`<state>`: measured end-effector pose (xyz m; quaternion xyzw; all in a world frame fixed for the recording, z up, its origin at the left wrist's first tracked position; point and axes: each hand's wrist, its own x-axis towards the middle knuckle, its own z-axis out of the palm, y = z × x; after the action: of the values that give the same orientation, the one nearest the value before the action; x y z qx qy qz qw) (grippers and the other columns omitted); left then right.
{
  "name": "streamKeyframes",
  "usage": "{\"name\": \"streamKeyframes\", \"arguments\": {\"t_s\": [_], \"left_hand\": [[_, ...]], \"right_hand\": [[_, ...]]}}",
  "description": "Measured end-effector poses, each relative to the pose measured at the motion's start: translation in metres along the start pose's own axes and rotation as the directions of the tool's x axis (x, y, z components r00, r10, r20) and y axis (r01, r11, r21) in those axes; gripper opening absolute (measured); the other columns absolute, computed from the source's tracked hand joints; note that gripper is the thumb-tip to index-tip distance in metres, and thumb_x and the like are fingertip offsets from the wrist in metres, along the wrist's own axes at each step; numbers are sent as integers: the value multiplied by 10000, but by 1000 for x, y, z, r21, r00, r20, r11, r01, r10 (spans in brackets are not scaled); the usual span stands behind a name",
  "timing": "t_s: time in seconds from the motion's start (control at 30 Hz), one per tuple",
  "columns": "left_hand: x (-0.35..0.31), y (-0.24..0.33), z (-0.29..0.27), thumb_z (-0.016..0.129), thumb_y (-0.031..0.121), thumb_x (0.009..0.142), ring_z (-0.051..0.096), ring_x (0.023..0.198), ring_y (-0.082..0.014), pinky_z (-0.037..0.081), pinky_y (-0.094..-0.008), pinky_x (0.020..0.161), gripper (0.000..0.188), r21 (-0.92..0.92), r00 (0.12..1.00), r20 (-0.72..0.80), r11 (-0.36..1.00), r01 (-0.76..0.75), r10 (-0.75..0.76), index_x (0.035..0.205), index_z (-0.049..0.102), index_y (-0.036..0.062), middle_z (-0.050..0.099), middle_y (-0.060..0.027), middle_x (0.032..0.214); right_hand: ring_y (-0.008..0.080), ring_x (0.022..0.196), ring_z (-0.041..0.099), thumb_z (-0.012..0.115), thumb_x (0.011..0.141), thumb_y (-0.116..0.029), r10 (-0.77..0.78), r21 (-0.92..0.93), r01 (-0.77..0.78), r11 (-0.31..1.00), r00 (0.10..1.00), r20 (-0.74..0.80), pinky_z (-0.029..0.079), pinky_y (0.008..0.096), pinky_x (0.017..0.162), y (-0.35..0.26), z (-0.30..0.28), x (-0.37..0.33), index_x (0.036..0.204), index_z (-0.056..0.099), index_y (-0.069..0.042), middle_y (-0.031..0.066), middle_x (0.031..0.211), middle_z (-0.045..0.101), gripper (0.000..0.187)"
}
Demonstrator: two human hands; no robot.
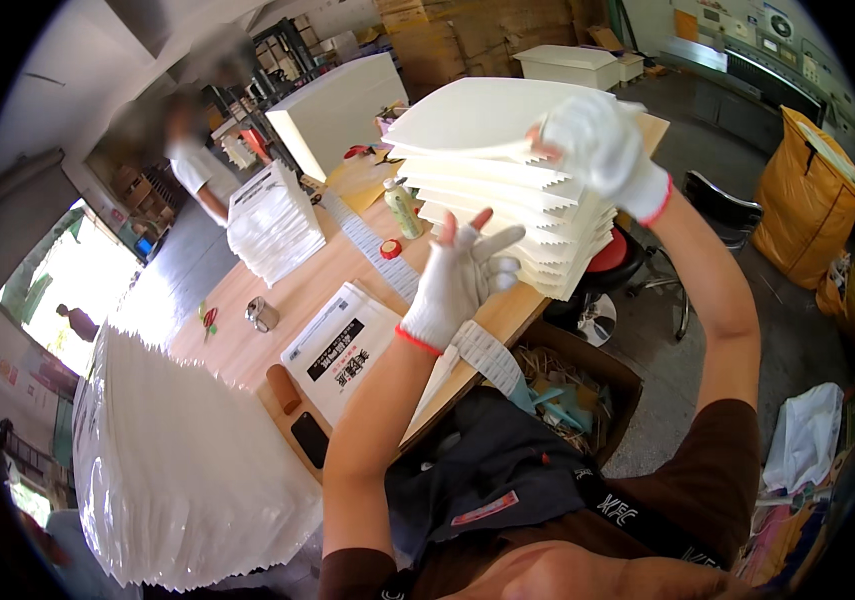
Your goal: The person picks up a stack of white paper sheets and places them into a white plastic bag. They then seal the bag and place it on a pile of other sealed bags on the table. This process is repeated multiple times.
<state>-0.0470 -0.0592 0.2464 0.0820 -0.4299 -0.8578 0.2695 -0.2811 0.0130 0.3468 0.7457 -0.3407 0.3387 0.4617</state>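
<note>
My right hand [602, 140], gloved in white, has its grip closed on the top sheets of the stack of white zigzag-edged sheets [507, 180], thumb on the near face and fingers curled over the upper edge, so the fingertips are hidden behind the paper. My left hand [457, 275], also gloved, is spread wide with nothing in its grip, fingers fanned just below and beside the stack's lower layers; I cannot tell whether they touch the paper. The stack is lifted above the counter [247, 340], and its far side is cut from my sight. Below my left hand, a strip of white labels [377, 245] runs along the counter, with a red-capped roll [390, 248] and a pale green bottle [404, 207] just beside it. Further off toward my left lies a printed white packet [342, 345], then a dark phone [309, 438] at the counter edge. A large heap of white bags [177, 470] fills the near left, its lower part cut off.
</note>
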Motion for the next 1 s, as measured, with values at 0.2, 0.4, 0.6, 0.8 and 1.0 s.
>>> {"name": "streamKeyframes", "arguments": {"t_s": [0.2,0.4,0.6,0.8,1.0], "left_hand": [[-4,28,20,507,170,899,631,896,-250,544,-369,758,250,100,848,-530,994,46,13,1065,553,-11,613,-135,1020],[-94,64,-43,551,127,869,674,836,-255,580,-369,748,341,135,819,-558,959,250,-135,1166,521,-39,645,-168,1017],[-134,30,-63,593,105,842,643,851,-163,529,-285,701,394,668,801,-590,614,420,95,1209,540,-28,656,-106,999],[-144,-130,-66,672,89,698,336,1278,-498,409,-418,991,979,943,717,-331,237,232,613,1430,56,-116,240,-393,1379],[-160,-152,-69,704,130,682,323,1312,-424,390,-415,1004,728,910,795,-240,-157,385,557,1312,386,-49,269,-306,1425]], "right_hand": [[211,842,601,658,714,-320,-39,204,-24,979,953,300,442,342,756,-93,-42,12,930,660,-126,14,902,632,291],[236,931,596,558,934,-256,535,-52,-854,517,275,798,457,324,797,-43,-29,-15,1427,384,-75,95,1089,615,553],[147,1220,451,576,917,-127,380,593,-701,-397,462,801,387,283,999,-134,49,-72,1327,458,-25,93,1346,488,439],[341,1189,520,779,731,-342,322,267,-958,100,286,902,410,399,975,-252,84,-57,1323,417,-37,218,1276,533,758],[220,770,650,679,839,-218,512,343,-915,-214,193,837,505,307,677,-299,139,-140,997,653,29,139,901,674,294]]}}
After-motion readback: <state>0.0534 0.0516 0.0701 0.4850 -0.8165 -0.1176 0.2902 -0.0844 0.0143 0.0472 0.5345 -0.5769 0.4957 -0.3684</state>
